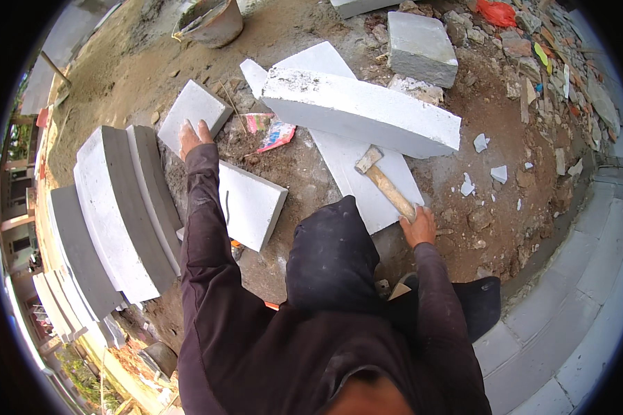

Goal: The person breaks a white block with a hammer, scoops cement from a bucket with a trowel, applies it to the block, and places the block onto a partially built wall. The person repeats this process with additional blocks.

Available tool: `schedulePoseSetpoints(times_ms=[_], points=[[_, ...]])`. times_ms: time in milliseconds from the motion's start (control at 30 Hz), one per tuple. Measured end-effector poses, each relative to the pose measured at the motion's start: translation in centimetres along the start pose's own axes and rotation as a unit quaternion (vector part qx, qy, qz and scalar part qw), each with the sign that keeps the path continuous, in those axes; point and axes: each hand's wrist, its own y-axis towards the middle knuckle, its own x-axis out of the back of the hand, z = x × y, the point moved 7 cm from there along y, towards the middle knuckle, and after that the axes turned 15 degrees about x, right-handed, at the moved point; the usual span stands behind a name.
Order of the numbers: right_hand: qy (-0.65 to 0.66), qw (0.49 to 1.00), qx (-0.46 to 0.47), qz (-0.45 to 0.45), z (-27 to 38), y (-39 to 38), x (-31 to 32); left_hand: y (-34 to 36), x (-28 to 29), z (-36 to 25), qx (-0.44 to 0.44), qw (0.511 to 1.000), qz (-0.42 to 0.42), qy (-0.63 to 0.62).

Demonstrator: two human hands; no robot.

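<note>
My left hand reaches over the near edge of a small white block, with its visible fingers apart at the block's surface; whether it presses on it is unclear. Nearer me lies another white block, a dark curved mark on its top. My right hand is closed round the wooden handle of a hammer, whose metal head is over a white slab. A long white block lies across that slab, its top edge speckled.
Long slabs stand stacked at left. A grey block, rubble and a red plastic bag lie at back right. A bucket stands at back. Torn packaging lies between blocks. A block wall curves along the right.
</note>
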Motion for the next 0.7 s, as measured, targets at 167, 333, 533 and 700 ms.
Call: schedulePoseSetpoints(times_ms=[167, 333, 533, 700], points=[[0.106, 0.988, 0.059, -0.093, 2.5, 0.6, 2.7, -11.7, -2.8, -17.2, -0.363, 0.93, 0.027, -0.038], [0.201, 0.974, -0.044, 0.1, -0.2, -2.3, -1.4, -17.1, -5.1, -27.3, -0.544, 0.838, 0.019, -0.04], [0.183, 0.902, -0.349, 0.178, -8.0, -14.3, -9.8, -16.5, -8.5, -27.6, -0.489, 0.864, 0.095, 0.071], [0.226, 0.895, -0.383, 0.04, -9.8, -20.0, -12.6, -16.2, -8.7, -27.7, -0.5, 0.856, 0.113, 0.076]])
